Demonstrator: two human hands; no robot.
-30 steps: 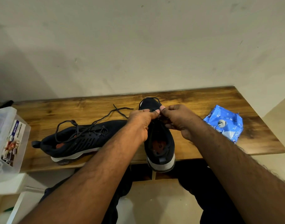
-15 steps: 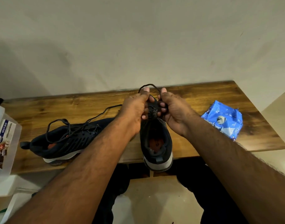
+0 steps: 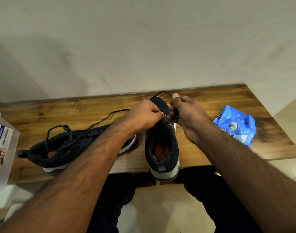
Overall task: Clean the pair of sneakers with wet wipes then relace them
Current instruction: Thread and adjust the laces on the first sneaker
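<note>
Tabletop edges: the wooden tabletop (image 3: 211, 101) spans the middle of the frame; its far edge meets the wall (image 3: 143, 39), its near edge runs across the lower centre, and its right edge slants down at the right of the frame.
Open room: bare wood lies between the two sneakers and behind the left one; a narrower strip lies between the centre sneaker and the wipes pack.
Centre sneaker: the dark sneaker (image 3: 162, 153) stands at frame centre, toe toward the wall, with its heel overhanging the near edge.
Left hand: the left hand (image 3: 143, 115) is curled over the sneaker's forefoot, its fingertips pinching the black lace (image 3: 162, 93) at an eyelet.
Right hand: the right hand (image 3: 189, 115) pinches the same lace between thumb and fingers, just beside the left hand; a loop of lace arcs above the toe.
Second sneaker: the other sneaker (image 3: 63, 148) lies at centre left, its heel pointing left, partly hidden by the left forearm; its loose lace trails across the wood.
Wipes pack: the blue wet wipes pack (image 3: 236, 126) lies at the right, near the right hand but apart from it.
Left margin: a clear plastic box (image 3: 2, 148) with a printed label stands at the left edge of the frame.
</note>
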